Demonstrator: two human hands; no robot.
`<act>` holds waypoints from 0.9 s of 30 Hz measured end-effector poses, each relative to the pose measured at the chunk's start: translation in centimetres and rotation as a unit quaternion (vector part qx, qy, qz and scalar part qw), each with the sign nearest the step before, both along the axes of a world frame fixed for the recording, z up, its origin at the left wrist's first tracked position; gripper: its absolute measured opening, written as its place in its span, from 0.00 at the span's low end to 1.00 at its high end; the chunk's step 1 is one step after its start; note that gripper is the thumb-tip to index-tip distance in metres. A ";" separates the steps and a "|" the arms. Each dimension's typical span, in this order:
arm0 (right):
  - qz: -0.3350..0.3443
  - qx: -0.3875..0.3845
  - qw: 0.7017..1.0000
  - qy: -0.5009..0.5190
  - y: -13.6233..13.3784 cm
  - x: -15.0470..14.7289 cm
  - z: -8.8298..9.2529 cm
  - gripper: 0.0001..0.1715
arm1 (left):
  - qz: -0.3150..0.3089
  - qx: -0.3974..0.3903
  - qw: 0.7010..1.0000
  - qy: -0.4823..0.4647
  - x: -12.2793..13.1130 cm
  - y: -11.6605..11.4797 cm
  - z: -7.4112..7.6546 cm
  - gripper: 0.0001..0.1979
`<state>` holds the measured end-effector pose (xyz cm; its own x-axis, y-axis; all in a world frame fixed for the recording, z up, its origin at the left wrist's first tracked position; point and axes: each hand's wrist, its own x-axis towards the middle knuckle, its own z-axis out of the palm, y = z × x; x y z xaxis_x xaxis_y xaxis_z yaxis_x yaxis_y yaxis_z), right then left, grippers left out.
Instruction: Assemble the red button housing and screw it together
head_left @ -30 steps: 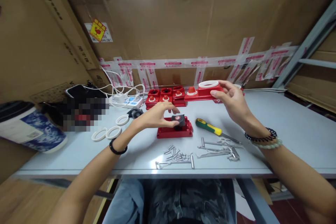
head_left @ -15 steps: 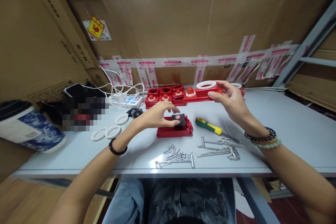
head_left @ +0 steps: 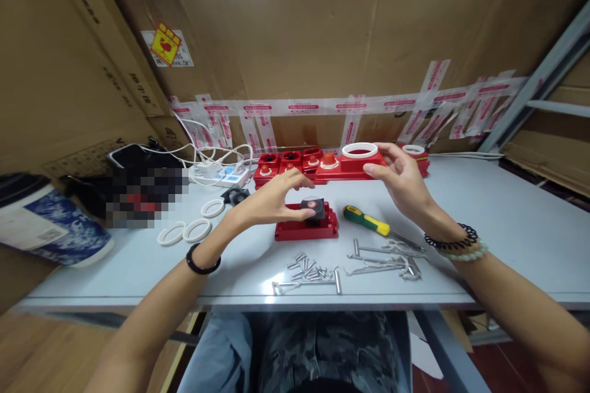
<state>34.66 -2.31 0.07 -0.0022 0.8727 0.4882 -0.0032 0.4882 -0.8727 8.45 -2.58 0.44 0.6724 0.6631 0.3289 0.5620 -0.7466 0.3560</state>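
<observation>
My right hand (head_left: 402,177) grips the right end of a red plastic housing (head_left: 354,167) with thumb and fingers. A white ring (head_left: 359,150) sits on top of that housing, and an orange-red cap (head_left: 329,160) is at its left end. My left hand (head_left: 279,198) is curved with fingers and thumb apart, around a black round-topped part (head_left: 313,209). The thumb lies against or just in front of this part; I cannot tell if it touches. Below the hand, a red base (head_left: 304,232) rests on the table with the black part in it.
Several red housings (head_left: 266,177) stand along the back. A green-and-yellow screwdriver (head_left: 366,221) lies right of the base. Small screws (head_left: 306,267) and metal T-shaped rods (head_left: 306,283) lie in front. Loose white rings (head_left: 198,230), a power strip (head_left: 221,177) and a paper cup (head_left: 55,221) are left.
My right hand has shifted the held housing slightly left and down, towards the row at the back. The left hand stays over the black part almost unmoved.
</observation>
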 end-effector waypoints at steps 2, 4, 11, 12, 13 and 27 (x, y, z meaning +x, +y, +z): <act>0.039 0.005 0.999 0.016 0.2 -0.6 -0.6 0.29 | 0.022 0.042 0.997 -0.054 -0.7 -0.3 0.4 0.19; 0.079 0.011 0.997 0.010 0.2 -1.5 -1.3 0.30 | 0.049 0.090 0.987 -0.121 -1.4 -0.6 0.7 0.19; 0.204 0.051 0.972 -0.105 -0.1 -4.9 -3.4 0.31 | -0.018 0.054 0.995 -0.081 -1.8 -1.1 0.5 0.36; 0.206 0.055 0.970 -0.118 -0.1 -5.1 -3.6 0.31 | -0.020 0.038 0.997 -0.060 -1.7 -1.1 0.4 0.36; 0.205 0.057 0.968 -0.129 -0.1 -5.3 -3.9 0.32 | -0.020 0.026 0.999 -0.044 -1.5 -1.1 0.2 0.35; 0.054 0.233 0.874 -0.423 -2.0 -4.2 -2.8 0.24 | -0.015 0.007 1.000 -0.011 -0.7 -0.3 -1.9 0.33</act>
